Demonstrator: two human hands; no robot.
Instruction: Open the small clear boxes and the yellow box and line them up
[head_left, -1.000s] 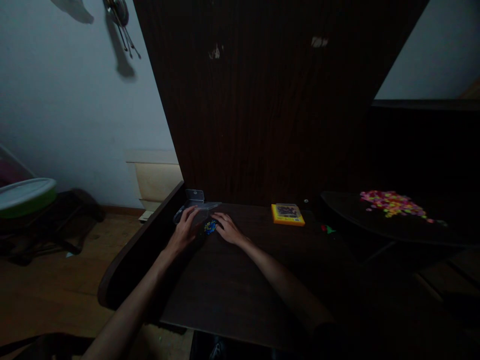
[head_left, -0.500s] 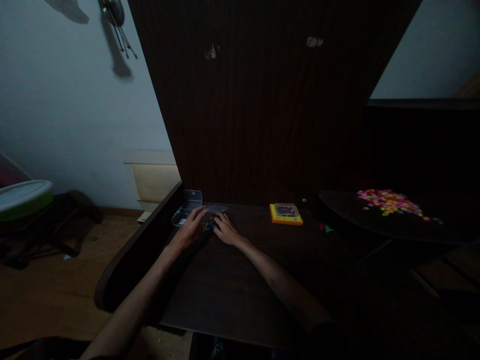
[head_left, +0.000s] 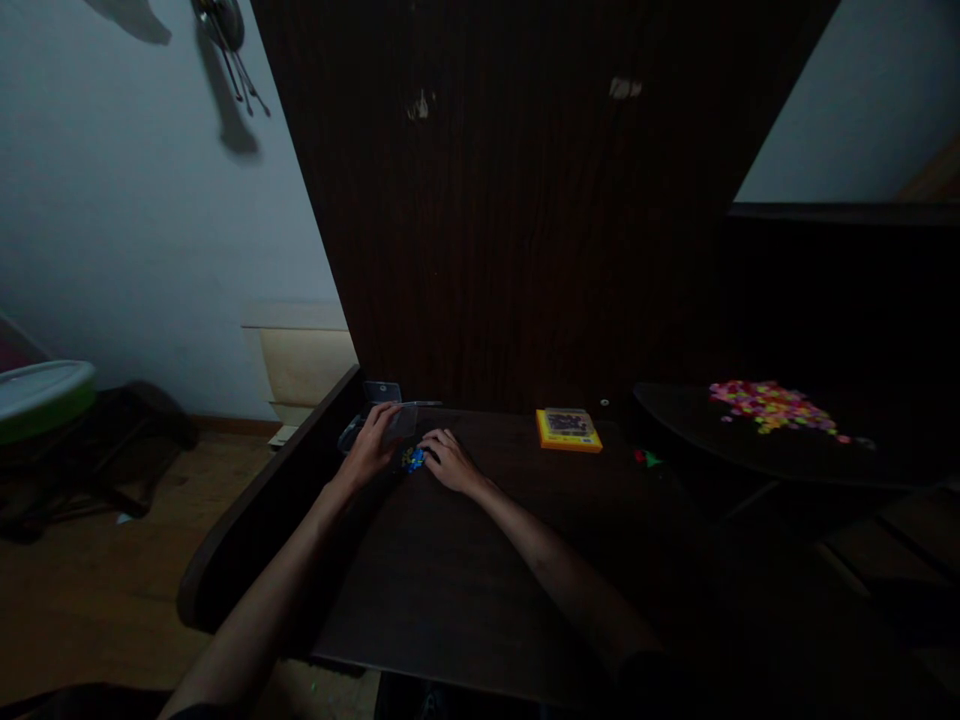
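On the far left of the dark desk (head_left: 450,580), a small pile of blue and yellow pieces (head_left: 413,459) lies between both hands. The right hand (head_left: 452,466) bends its fingers at the pile's right edge; whether its grip is clamped on any piece, I cannot tell. The left hand (head_left: 370,450) is at a clear plastic container (head_left: 405,422); its grip likewise cannot be determined. A yellow box (head_left: 568,444) lies well apart to the right.

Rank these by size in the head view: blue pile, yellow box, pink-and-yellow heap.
1. Pink-and-yellow heap
2. Yellow box
3. Blue pile; the right hand may hide part
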